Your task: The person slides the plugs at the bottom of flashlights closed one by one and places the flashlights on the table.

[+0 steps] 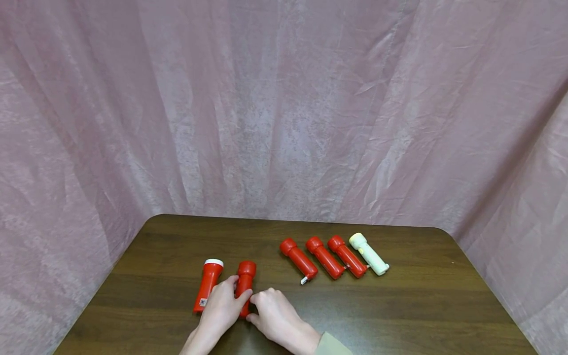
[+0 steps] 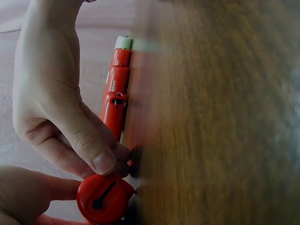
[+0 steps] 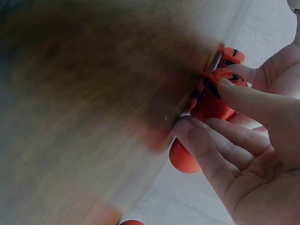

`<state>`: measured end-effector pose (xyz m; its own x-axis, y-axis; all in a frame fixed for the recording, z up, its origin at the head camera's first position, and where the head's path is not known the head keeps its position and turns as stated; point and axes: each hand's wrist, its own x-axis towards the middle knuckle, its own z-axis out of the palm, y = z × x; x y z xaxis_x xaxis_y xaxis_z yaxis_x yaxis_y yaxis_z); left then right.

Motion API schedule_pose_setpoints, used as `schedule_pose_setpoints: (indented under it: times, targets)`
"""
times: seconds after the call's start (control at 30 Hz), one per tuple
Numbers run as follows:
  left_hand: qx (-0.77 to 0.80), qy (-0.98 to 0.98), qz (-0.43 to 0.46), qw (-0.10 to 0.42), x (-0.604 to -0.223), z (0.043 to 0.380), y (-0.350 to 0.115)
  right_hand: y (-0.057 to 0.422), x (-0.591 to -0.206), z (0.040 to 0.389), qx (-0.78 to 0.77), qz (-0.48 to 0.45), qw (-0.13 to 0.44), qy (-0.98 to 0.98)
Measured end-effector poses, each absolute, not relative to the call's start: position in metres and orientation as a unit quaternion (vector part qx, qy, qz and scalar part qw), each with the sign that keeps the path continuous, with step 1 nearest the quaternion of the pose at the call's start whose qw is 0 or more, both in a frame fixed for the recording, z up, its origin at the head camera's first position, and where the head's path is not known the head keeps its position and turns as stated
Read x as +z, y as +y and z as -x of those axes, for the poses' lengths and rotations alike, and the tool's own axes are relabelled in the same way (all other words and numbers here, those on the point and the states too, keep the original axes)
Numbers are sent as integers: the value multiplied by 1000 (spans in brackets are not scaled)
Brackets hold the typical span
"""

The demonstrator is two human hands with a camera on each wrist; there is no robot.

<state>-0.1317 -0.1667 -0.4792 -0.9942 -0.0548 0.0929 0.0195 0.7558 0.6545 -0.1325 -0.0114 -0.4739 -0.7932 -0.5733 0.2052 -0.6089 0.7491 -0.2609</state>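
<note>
A red flashlight [image 1: 246, 270] lies on the table, head pointing away from me. My left hand [image 1: 221, 304] grips its body from the left, thumb and fingers on opposite sides. From the right, my right hand [image 1: 276, 314] pinches near its tail end. In the left wrist view the round tail cap [image 2: 104, 199] shows a dark slot. The right wrist view has my right thumb [image 3: 248, 101] against the tail, with the fingers along the side. Left of my left hand lies another red flashlight [image 1: 209, 282] with a white head rim and a small label.
Farther right lie three red flashlights [image 1: 300, 257] [image 1: 327, 259] [image 1: 348, 256] in a slanted row, the nearest with a pale tab at its tail. A white flashlight [image 1: 370, 255] ends the row. The brown wooden table [image 1: 399, 315] meets a pink curtain [image 1: 284, 108] behind it.
</note>
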Motion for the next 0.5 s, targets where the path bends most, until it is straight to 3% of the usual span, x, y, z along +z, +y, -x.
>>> schedule_pose_setpoints:
  times: [0.5]
  targets:
    - [-307,-949,-24,70,-474,131,-167,-14,-475,135,153,-326,67,-930]
